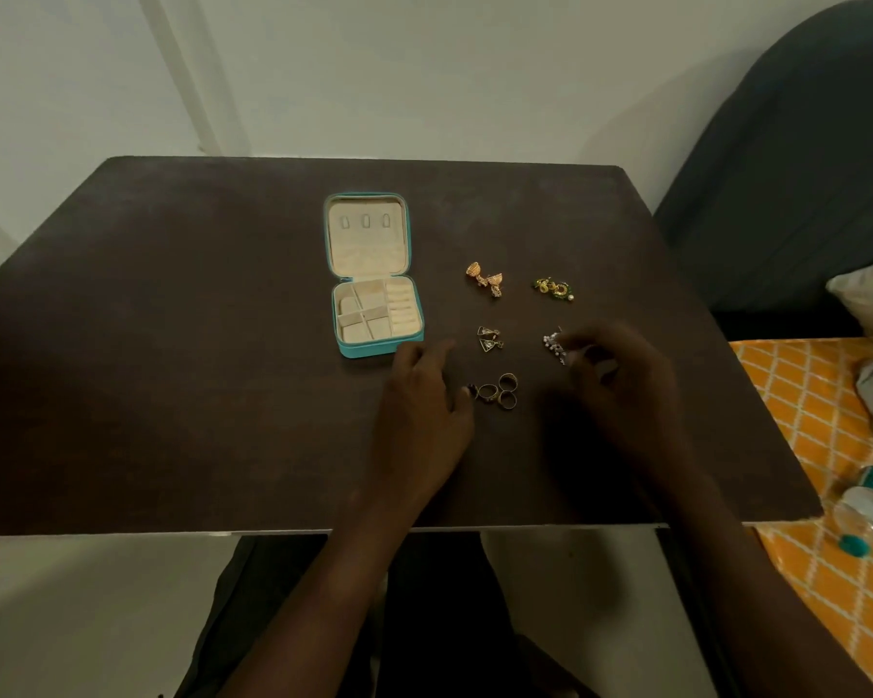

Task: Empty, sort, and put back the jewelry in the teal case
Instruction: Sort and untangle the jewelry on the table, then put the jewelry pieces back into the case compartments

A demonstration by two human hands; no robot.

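Teal case (374,274) open, lid back, compartments bare, mid-table toward far edge. Left hand (422,395) near case's front right corner, fingers loose, thumb touching ring cluster (497,390). Triangular earrings (490,339) just beyond rings; gold jhumkas (486,278) farther back. Green-gold earrings (554,288) toward right edge. Right hand (621,380) blurred, fingertips curled at pearl cluster (554,345); grasp: cannot tell.

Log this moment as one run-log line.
case: open, empty | sorted groups on table | left hand: by rings | right hand: at silver earrings, grip unclear
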